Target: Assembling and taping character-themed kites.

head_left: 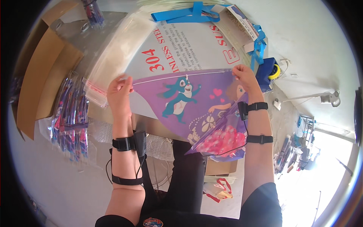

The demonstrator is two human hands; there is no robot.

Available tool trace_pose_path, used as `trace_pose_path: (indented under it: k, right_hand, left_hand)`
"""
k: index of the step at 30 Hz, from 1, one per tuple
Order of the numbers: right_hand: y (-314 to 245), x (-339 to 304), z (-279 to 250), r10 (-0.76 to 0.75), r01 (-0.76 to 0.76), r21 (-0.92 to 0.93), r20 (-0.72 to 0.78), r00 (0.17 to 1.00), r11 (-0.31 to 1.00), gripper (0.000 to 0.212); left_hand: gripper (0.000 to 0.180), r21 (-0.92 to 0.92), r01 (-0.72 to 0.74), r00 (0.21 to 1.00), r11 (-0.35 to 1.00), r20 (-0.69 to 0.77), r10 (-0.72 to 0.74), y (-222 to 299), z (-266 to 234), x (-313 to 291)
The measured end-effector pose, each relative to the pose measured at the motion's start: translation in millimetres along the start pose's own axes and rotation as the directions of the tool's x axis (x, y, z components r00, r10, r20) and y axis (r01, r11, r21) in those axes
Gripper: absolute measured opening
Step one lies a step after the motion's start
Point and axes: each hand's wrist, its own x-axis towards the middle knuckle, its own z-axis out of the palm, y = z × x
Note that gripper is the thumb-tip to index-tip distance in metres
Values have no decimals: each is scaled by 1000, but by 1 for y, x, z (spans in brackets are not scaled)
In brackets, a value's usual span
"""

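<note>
A purple kite (151, 90) printed with a blue rabbit and pink hearts is spread out between my hands. A thin white rod runs along its far edge. My left hand (121, 90) is closed at the kite's left corner, with thumb and fingers together. At the other end, my right hand (245, 75) pinches the right end of the rod edge. The kite's right part hangs in folds beside my right forearm, showing a pink dotted print. Beneath it lies a work table (141, 64) covered with printed grey film.
Clear plastic bags (117, 47) lie along the table's left side. Blue ribbon (177, 15) and an open small box (238, 22) sit at the far edge. Packaged kites (70, 117) and a cardboard box (45, 75) stand left. A tape dispenser (270, 72) is at the right.
</note>
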Motion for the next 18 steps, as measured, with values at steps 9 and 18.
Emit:
trace_pose_path:
  k: [9,18]
  right_hand:
    - [12,3,5,-20,29,99,-100,995,995,11]
    - [17,8,15,-30,29,-9,-157,987,1000,25]
  left_hand:
    - [20,157,47,998,987,27,-52,1,-2,0]
    - [15,456,-112,989,883,-30,141,-5,-5,2]
